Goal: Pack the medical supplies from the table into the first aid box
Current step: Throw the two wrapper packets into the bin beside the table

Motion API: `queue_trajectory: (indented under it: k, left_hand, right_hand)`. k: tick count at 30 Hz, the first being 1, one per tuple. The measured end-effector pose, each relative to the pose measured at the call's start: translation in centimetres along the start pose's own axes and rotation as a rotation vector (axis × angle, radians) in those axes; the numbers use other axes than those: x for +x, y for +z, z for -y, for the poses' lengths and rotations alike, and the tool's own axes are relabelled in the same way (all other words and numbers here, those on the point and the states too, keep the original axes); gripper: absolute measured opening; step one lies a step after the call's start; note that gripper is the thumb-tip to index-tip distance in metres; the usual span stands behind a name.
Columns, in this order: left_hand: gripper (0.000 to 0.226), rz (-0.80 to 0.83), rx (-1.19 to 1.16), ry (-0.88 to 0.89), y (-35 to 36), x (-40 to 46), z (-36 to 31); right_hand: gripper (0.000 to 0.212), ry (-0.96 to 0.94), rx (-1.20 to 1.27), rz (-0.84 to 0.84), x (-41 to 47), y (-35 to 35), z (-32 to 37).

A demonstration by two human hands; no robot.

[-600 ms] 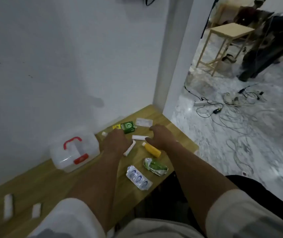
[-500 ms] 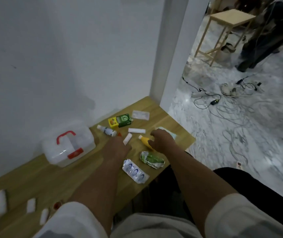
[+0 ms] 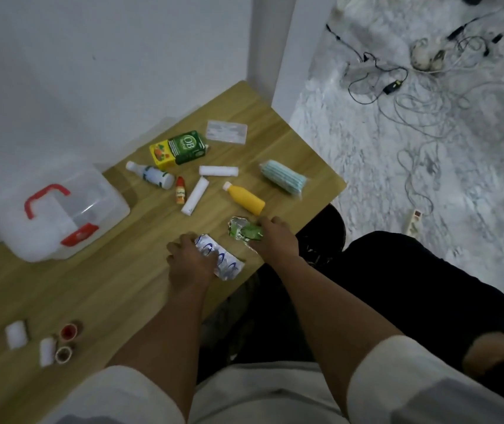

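The clear first aid box [image 3: 61, 215] with a red handle and red latch stands closed at the table's left, near the wall. My left hand [image 3: 191, 260] lies near the front edge, fingers curled over the left end of a silver-and-blue blister pack [image 3: 224, 261]. My right hand [image 3: 275, 240] grips a crumpled green packet [image 3: 243, 232] beside it. Farther back lie a yellow bottle [image 3: 244, 198], a pack of blue masks [image 3: 283, 177], two white gauze rolls [image 3: 218, 170], a small red bottle [image 3: 179, 189], a white bottle [image 3: 151, 175], a green-and-yellow carton [image 3: 180, 147] and a clear sachet [image 3: 226, 132].
The wooden table [image 3: 107, 286] meets a white wall at the back and a pillar at its far right corner. At the near left lie more white rolls [image 3: 16, 334] and two tape rolls [image 3: 68, 332]. Cables [image 3: 397, 84] litter the marble floor to the right.
Both hands have drawn back from the gauze rolls and yellow bottle to the front edge, now on the blister pack and the green packet. The view has tilted downward.
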State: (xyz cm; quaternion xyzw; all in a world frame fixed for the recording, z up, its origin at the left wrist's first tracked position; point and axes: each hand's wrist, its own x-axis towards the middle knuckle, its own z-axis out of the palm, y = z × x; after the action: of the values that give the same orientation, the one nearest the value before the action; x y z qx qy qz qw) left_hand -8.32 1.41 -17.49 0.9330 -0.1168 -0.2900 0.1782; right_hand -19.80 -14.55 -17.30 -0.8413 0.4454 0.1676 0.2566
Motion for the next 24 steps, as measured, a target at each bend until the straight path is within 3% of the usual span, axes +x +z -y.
queue_trajectory:
  k: [10, 13, 17, 21, 24]
  left_hand:
    - [0.025, 0.116, -0.077, 0.136, 0.4, -0.8, -2.3]
    - [0.019, 0.177, -0.029, 0.247, 0.3, -2.3, -5.2]
    - [0.017, 0.217, 0.0, 0.434, 1.8, -3.7, -10.2]
    - [0.014, 0.297, 0.055, 0.513, 4.5, -5.1, -15.8]
    - [0.019, 0.313, 0.091, 0.524, 7.6, -5.7, -19.2]
  right_hand:
    - [0.038, 0.108, 0.332, 0.076, -0.9, -1.1, -2.0]
    - [0.03, 0.207, 0.486, -0.001, -2.5, -1.9, -5.2]
    - [0.013, 0.423, 0.841, -0.23, -4.8, -3.0, -9.9]
    - [0.011, 0.655, 0.958, -0.371, -5.3, -3.7, -14.7]
    - [0.024, 0.734, 0.975, -0.381, -4.5, -4.1, -17.3]
